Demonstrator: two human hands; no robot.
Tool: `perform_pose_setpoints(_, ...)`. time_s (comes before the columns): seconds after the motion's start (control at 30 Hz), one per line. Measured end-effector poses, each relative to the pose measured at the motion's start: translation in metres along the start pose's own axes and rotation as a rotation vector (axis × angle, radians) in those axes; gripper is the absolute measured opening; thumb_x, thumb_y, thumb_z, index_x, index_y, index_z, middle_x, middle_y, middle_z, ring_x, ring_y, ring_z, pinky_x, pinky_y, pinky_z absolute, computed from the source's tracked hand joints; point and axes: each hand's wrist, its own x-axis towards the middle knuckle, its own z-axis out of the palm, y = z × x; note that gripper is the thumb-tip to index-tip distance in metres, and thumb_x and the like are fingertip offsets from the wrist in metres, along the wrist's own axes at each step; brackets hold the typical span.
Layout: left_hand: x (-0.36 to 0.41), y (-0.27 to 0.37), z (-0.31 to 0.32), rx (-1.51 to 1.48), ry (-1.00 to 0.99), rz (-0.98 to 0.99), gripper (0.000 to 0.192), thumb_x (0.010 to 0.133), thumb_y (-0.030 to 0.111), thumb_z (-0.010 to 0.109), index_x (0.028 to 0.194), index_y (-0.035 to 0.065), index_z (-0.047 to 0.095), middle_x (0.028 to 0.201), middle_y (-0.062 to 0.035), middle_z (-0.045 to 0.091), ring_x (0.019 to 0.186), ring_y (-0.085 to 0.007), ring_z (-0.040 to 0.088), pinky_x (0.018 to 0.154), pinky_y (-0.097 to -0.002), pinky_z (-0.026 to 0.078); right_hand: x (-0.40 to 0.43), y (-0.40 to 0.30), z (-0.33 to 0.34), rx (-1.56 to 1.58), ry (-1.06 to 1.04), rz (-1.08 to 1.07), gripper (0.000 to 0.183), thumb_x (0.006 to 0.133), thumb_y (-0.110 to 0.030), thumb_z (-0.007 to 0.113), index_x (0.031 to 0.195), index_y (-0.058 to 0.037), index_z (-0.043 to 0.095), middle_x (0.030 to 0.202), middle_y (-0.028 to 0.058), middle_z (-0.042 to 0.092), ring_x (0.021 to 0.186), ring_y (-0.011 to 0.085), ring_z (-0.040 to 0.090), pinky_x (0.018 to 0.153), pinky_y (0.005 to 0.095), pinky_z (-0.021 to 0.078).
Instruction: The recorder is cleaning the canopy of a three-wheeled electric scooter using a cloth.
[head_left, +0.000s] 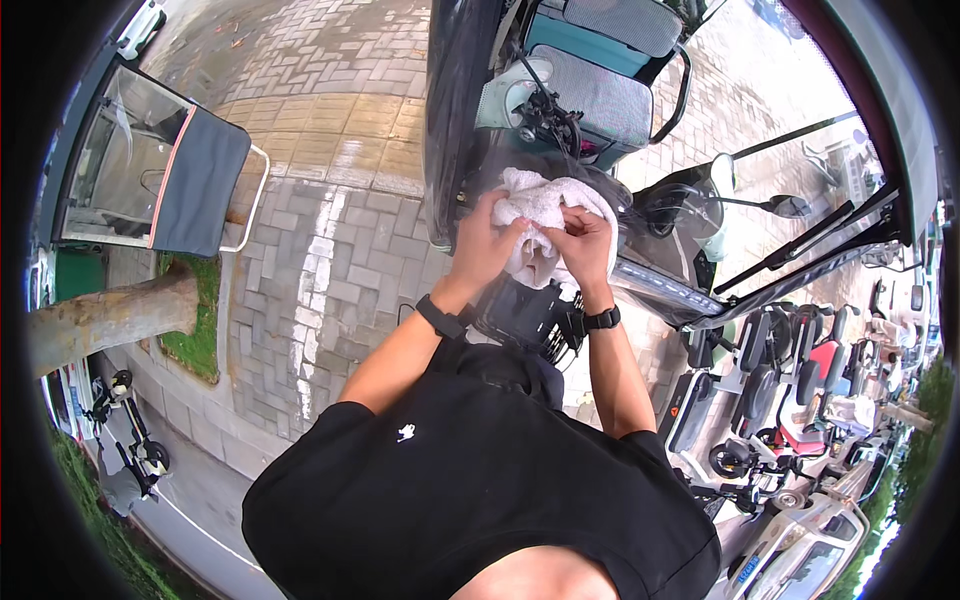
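A bunched white cloth (531, 201), which looks like terry towelling, is held between my two hands in front of me. My left hand (484, 240) grips its left side, thumb laid over the top. On the right, my right hand (585, 240) pinches a fold, fingers curled into the cloth. One end hangs over the right hand's outer side, and a rolled, open fold points down toward me. Just beyond the cloth is the dark front of an enclosed vehicle, with handlebars (551, 124) and a grey mesh seat (600, 94) inside. A black wristband sits on each wrist.
Below the cloth is a black basket or rack (517, 311). A side mirror (787, 205) juts out at right, near a dark frame bar. Parked scooters (806, 390) line the right. At left are a tree trunk (120, 315), a covered vehicle (195, 180) and block paving (360, 262).
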Motion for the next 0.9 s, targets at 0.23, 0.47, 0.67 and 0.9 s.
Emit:
perform_pose_setpoints(0.23,0.071,0.081,-0.013,-0.042,-0.026,0.285,0.047,0.094,0.019,0.077,0.129,-0.0043,0.056,0.108,-0.0131,0.072,0.091,-0.0116,0.067,0.077,-0.0278,0.054,0.053,-0.107,0.015,0.009,-0.003,-0.315,0.037,0.083,0.006,0.081,0.116,0.0081,0.066,0.105,0.0128,0.075,0.094,0.0151,0.071,0.082,0.0275,0.0588)
perform_pose_setpoints(0.47,0.069,0.075,-0.013,-0.092,0.007,0.166,0.048,0.097,0.020,0.074,0.133,-0.0045,0.053,0.109,-0.0120,0.070,0.093,-0.0114,0.065,0.076,-0.0275,0.053,0.062,-0.096,0.023,-0.021,-0.011,-0.255,0.035,0.081,0.007,0.081,0.113,0.0098,0.066,0.104,0.0163,0.076,0.095,0.0155,0.072,0.082,0.0270,0.0585)
perform_pose_setpoints(0.67,0.011,-0.017,-0.010,-0.006,0.110,0.146,0.049,0.095,0.021,0.074,0.131,-0.0052,0.053,0.101,-0.0177,0.072,0.085,-0.0194,0.070,0.074,-0.0326,0.054,0.021,-0.014,0.030,0.012,0.015,-0.069,0.035,0.080,0.006,0.082,0.111,0.0095,0.069,0.104,0.0153,0.076,0.093,0.0123,0.071,0.080,0.0261,0.0580)
perform_pose_setpoints(0.9,0.112,0.110,-0.013,-0.074,0.112,0.391,0.049,0.094,0.028,0.075,0.124,-0.0073,0.057,0.087,-0.0185,0.073,0.069,-0.0197,0.071,0.063,-0.0323,0.055,0.084,-0.149,0.043,-0.106,0.145,-0.435,0.033,0.082,-0.002,0.086,0.109,0.0079,0.070,0.097,0.0126,0.077,0.083,0.0107,0.070,0.072,0.0226,0.0563)
